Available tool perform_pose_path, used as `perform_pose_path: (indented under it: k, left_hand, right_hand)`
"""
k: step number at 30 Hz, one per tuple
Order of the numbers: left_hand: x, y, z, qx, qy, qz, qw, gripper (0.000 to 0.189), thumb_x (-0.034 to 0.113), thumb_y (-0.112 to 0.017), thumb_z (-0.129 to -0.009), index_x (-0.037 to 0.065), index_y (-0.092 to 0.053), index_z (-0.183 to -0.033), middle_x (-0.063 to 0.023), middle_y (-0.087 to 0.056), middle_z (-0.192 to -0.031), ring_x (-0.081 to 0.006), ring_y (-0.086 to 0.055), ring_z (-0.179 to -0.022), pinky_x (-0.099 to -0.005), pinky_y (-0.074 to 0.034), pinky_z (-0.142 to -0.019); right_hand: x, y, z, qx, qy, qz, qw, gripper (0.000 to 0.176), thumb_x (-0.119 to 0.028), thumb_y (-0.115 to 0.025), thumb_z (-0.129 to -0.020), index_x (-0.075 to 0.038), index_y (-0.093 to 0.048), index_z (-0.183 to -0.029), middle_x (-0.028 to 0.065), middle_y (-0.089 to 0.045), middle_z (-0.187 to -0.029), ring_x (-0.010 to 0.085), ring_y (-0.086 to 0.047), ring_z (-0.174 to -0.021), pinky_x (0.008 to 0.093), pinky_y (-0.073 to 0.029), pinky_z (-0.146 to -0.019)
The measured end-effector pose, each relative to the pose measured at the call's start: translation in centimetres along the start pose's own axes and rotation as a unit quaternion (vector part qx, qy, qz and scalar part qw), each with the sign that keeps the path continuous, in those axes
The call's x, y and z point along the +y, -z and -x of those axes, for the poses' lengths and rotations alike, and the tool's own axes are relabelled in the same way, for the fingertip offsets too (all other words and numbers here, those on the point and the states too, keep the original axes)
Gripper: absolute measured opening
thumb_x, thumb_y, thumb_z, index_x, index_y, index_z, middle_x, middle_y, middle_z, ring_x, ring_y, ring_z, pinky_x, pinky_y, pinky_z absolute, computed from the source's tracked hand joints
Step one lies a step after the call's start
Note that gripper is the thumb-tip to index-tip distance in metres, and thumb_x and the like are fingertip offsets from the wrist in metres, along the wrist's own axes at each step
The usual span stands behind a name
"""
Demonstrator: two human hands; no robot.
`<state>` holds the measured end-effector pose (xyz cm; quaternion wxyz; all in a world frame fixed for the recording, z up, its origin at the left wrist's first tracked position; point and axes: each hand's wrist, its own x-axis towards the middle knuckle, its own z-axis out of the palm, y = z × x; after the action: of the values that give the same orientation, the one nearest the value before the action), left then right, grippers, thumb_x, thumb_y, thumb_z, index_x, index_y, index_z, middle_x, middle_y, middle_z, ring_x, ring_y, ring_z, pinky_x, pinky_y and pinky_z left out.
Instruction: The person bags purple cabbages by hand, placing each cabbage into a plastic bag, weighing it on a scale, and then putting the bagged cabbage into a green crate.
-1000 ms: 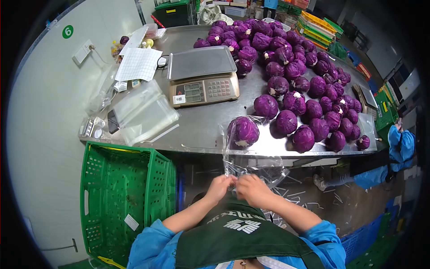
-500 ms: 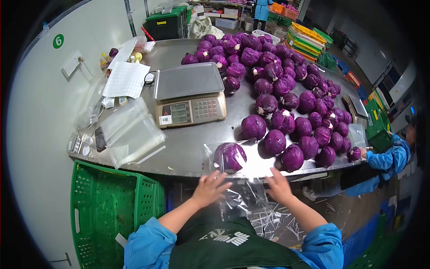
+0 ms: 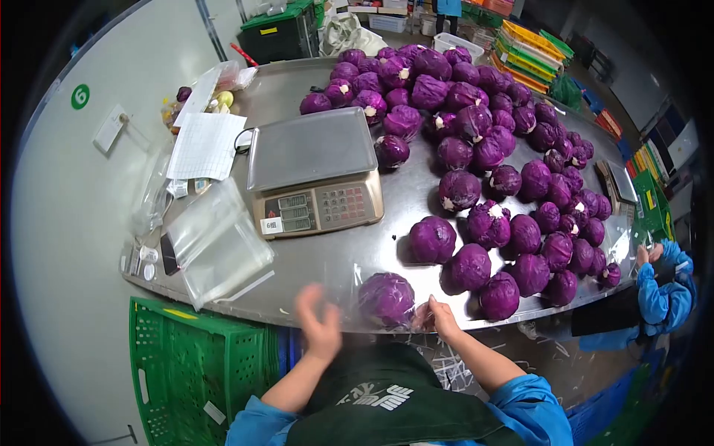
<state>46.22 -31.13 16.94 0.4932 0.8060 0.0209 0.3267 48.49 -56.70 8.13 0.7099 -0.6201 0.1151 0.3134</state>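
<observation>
A purple cabbage lies at the table's front edge inside a clear plastic bag. Just right of it, my right hand pinches the bag's film between thumb and fingers. My left hand is raised left of the cabbage, blurred, its fingers apart and nothing in them. Many loose purple cabbages cover the middle and right of the metal table.
A scale stands left of the cabbages. Flat clear bags and a gridded sheet lie left of it. Below the table's left edge is a green crate. At far right, a co-worker's blue sleeves show beside the table.
The bag, which hung over the table edge between my hands, is now gathered close to the cabbage. My left hand has moved left and up; my right hand has closed on the film.
</observation>
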Motion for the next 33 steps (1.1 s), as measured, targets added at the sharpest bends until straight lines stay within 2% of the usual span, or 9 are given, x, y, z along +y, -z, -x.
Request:
perform_pose_path:
  k: [3,6,10,14,20,23,26,28,33]
  left_hand:
    - [3.7,-5.0,-1.3,-0.338,-0.382,-0.027,0.86,0.018,0.02,-0.056,-0.075,0.011,-0.062,-0.09,-0.0046,-0.061,-0.097,-0.0215,-0.057,-0.094,-0.0404,-0.04,-0.084]
    - [-4.9,-10.2,-2.7,-0.436,0.029,-0.047,0.898,0.022,0.024,-0.051,-0.082,0.008,-0.062,-0.094,-0.0068,-0.061,-0.099,-0.0238,-0.055,-0.095,-0.0386,-0.039,-0.086]
    - [-6.3,-10.4,-2.9,-0.461,0.045,0.003,0.886,0.025,0.025,-0.049,-0.085,0.006,-0.062,-0.095,-0.006,-0.061,-0.099,-0.0265,-0.053,-0.095,-0.0353,-0.038,-0.087]
    - [-9.7,-8.9,-1.0,-0.453,0.138,0.069,0.878,0.031,0.029,-0.045,-0.089,0.006,-0.059,-0.104,-0.0085,-0.059,-0.108,-0.0201,-0.052,-0.103,-0.0344,-0.037,-0.091]
    - [-10.4,-5.7,1.6,-0.228,0.45,0.465,0.728,0.07,0.052,-0.047,-0.084,0.004,-0.03,-0.132,-0.0115,-0.037,-0.131,-0.0201,-0.034,-0.122,-0.0339,-0.028,-0.102]
    - [-8.0,1.5,-0.4,-0.23,0.187,0.263,0.918,0.088,0.042,-0.073,-0.066,0.006,-0.028,-0.133,-0.012,-0.036,-0.131,-0.022,-0.035,-0.121,-0.035,-0.029,-0.101]
    - [-8.5,14.5,-0.1,-0.039,0.429,0.469,0.771,0.055,0.039,-0.06,-0.078,0.003,-0.045,-0.117,-0.013,-0.052,-0.113,-0.025,-0.053,-0.101,-0.0377,-0.046,-0.085]
    - [-5.4,21.6,-1.6,0.081,0.419,0.648,0.631,0.044,0.04,-0.043,-0.088,0.006,-0.048,-0.115,-0.0136,-0.052,-0.113,-0.0268,-0.052,-0.102,-0.0421,-0.045,-0.087]
    - [-14.8,36.6,7.7,0.349,0.302,0.499,0.733,0.052,0.048,-0.044,-0.085,0.01,-0.045,-0.12,-0.0096,-0.05,-0.119,-0.028,-0.049,-0.107,-0.0446,-0.04,-0.093]
  right_hand:
    - [0.3,0.2,-0.2,0.021,-0.063,-0.009,0.998,0.049,-0.04,-0.032,-0.093,0.0,-0.06,-0.085,0.0131,-0.063,-0.078,0.0187,-0.061,-0.065,0.0283,-0.047,-0.057]
    - [-0.8,1.3,0.2,-0.08,-0.158,-0.148,0.973,0.041,-0.033,-0.036,-0.092,0.001,-0.058,-0.093,0.0148,-0.063,-0.086,0.0219,-0.061,-0.075,0.0301,-0.049,-0.061]
    - [-7.5,1.9,1.7,0.168,0.29,0.396,0.855,0.067,-0.034,-0.064,-0.072,0.0,-0.038,-0.124,0.0212,-0.048,-0.117,0.0352,-0.047,-0.108,0.041,-0.039,-0.089]
    - [-4.7,-3.5,-2.5,-0.047,0.264,0.396,0.878,0.099,-0.039,-0.08,-0.052,-0.003,-0.029,-0.13,0.0229,-0.041,-0.122,0.0368,-0.039,-0.117,0.0408,-0.031,-0.099]
    - [-0.4,-2.8,-9.4,-0.097,-0.054,-0.083,0.99,0.08,-0.047,-0.06,-0.075,-0.003,-0.026,-0.133,0.0143,-0.04,-0.127,0.0246,-0.04,-0.117,0.035,-0.033,-0.098]
    - [-3.6,-8.3,-7.8,-0.205,-0.025,-0.057,0.977,0.084,-0.057,-0.048,-0.079,-0.005,-0.016,-0.137,0.0156,-0.033,-0.133,0.0259,-0.036,-0.121,0.0381,-0.029,-0.1]
    - [-7.4,-18.0,-4.4,-0.406,0.258,0.193,0.855,0.094,-0.055,-0.054,-0.077,-0.005,-0.003,-0.138,0.0223,-0.033,-0.132,0.0304,-0.035,-0.123,0.0398,-0.029,-0.1]
    - [-11.3,-25.0,-4.2,-0.484,0.093,0.227,0.84,0.091,-0.046,-0.061,-0.076,-0.002,-0.01,-0.138,0.0237,-0.039,-0.129,0.0319,-0.04,-0.118,0.0385,-0.03,-0.099]
    - [0.1,-32.2,-18.7,0.012,0.204,0.382,0.901,0.083,-0.035,-0.075,-0.063,0.001,-0.035,-0.126,0.023,-0.043,-0.121,0.035,-0.038,-0.116,0.0404,-0.032,-0.096]
